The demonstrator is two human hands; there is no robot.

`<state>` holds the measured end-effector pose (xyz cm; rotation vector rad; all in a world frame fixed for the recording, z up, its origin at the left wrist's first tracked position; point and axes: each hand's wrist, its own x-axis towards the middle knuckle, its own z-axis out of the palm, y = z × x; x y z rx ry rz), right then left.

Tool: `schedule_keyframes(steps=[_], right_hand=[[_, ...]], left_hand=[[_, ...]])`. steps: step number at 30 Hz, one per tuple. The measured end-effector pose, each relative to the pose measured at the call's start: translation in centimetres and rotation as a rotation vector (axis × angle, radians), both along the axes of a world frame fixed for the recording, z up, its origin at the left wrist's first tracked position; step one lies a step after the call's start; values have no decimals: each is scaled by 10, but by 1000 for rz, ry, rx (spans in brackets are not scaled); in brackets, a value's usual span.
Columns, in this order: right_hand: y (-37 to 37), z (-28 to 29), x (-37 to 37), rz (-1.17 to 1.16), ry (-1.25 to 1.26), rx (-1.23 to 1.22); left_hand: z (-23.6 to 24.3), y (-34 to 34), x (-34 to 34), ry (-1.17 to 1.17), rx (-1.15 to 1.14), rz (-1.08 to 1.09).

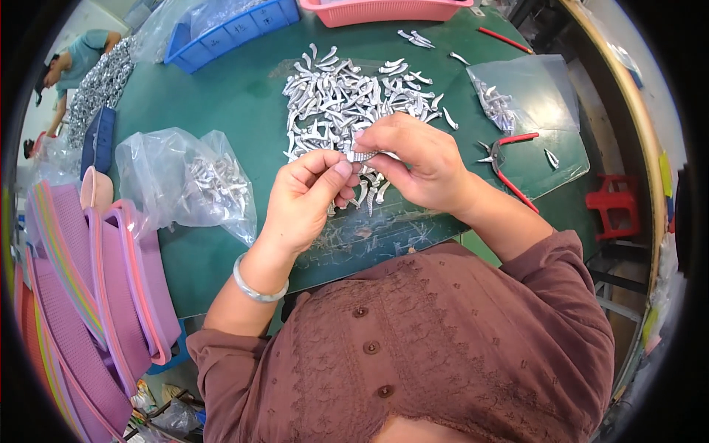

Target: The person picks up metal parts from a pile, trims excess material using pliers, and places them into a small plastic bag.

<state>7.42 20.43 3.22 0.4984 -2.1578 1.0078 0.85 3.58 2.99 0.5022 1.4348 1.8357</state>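
Between my two hands is a small curved silver metal piece [360, 156] with a ribbed face. My left hand [310, 184] pinches its left end between thumb and fingers. From the right, my right hand [417, 159] grips its other end with thumb and forefinger, which partly cover it. Just beyond and below my hands spreads a heap of similar silver pieces [332, 100] on the green table [251, 96]. To the right lie red-handled pliers [498, 151] with their jaws apart, and one loose piece sits beside them.
A clear bag of silver pieces [218, 184] lies left of my forearm, another bag [539, 92] at the far right. A blue bin [229, 37] and a pink basket [391, 11] stand at the back. Purple bags [111, 280] crowd the left; a red stool [613, 207] stands right. Another person [85, 59] is far left.
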Motion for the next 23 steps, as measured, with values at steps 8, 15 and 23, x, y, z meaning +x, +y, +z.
schedule_keyframes(steps=[8, 15, 23], right_hand=[[0, -8, -3, 26, -65, 11], [-1, -10, -2, 21, -208, -127], [2, -10, 1, 44, -280, -206]], left_hand=[[-10, 3, -3, -52, 27, 51], [-16, 2, -6, -93, 30, 47], [-19, 2, -7, -112, 14, 41]])
